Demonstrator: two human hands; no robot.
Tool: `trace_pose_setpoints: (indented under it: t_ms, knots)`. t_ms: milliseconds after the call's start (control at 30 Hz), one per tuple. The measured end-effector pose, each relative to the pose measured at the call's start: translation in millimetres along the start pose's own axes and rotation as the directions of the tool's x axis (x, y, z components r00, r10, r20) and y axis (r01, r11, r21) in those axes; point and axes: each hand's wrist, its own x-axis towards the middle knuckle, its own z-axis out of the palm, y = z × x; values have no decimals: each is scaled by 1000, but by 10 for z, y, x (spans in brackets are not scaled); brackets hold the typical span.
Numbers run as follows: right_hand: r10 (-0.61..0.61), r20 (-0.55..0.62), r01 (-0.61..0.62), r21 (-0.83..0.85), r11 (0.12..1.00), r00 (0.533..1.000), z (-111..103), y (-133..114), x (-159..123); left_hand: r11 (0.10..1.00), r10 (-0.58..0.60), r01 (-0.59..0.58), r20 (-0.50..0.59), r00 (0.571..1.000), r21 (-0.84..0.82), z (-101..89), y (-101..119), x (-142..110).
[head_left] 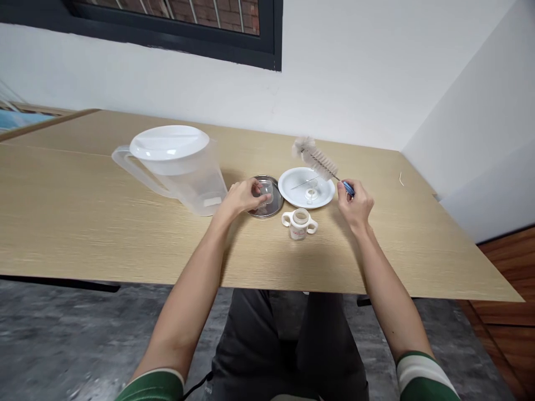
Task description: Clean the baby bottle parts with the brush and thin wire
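I note, on the remote feed, the left hand (246,196) pinching a clear plastic piece (266,192) at the metal dish (274,207); the right hand (356,204) grips the brush (322,164), raised by the white plate (292,195); the two-handled bottle (298,225) stands upright nearby

Window (175,25) (dark-framed, barred), white wall (346,72)

The brush (322,161) is white-bristled with a blue handle (348,189) — plate (292,195) white, cup (298,229) cream, sleeves (423,372) green and white
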Motion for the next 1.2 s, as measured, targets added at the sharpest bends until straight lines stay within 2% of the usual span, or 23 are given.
trace_pose_setpoints:
  t_ms: [133, 333, 567, 733, 833, 933, 1000, 1033, 1100, 1133, 1200]
  knots:
    - [7, -15, -7, -5, 1000, 1000, -6, 8, 13, 996, 17, -31, -158, 987, -82, -10, 30, -9]
    - [60, -33, -60, -10, 998, 998, 2, 15, 23, 989, 61, -96, -280, 958, -116, -17, 72, -27]
    - [191, -55, -192, -19, 981, 980, 35, 100, 66, 975, 60, -125, -325, 944, -182, 35, 168, -58]
    - [304, -60, -304, 11, 953, 951, 35, 126, 102, 955, 34, -143, -381, 924, -262, 14, 205, -68]
    - [348, -38, -347, 38, 937, 937, 28, 118, 116, 917, 77, -212, -370, 926, -339, -17, 234, -25]
    - [371, -37, -368, 62, 928, 928, 24, 113, 126, 909, 166, -287, -368, 915, -302, -36, 339, 73]
    - [382, -41, -379, 73, 923, 923, 22, 112, 132, 915, 218, -307, -320, 922, -260, -28, 459, 175]
    - [386, -42, -382, 76, 921, 922, 22, 113, 134, 918, 238, -304, -260, 936, -254, -13, 530, 238]
    - [391, -39, -387, 80, 918, 919, 22, 114, 137, 926, 284, -283, -32, 958, -252, 43, 676, 389]
    - [392, -36, -388, 82, 918, 919, 24, 114, 137, 933, 308, -279, 103, 946, -227, 87, 745, 471]
    - [388, -27, -385, 86, 919, 921, 29, 111, 136, 956, 292, -282, 353, 889, -82, 202, 861, 636]
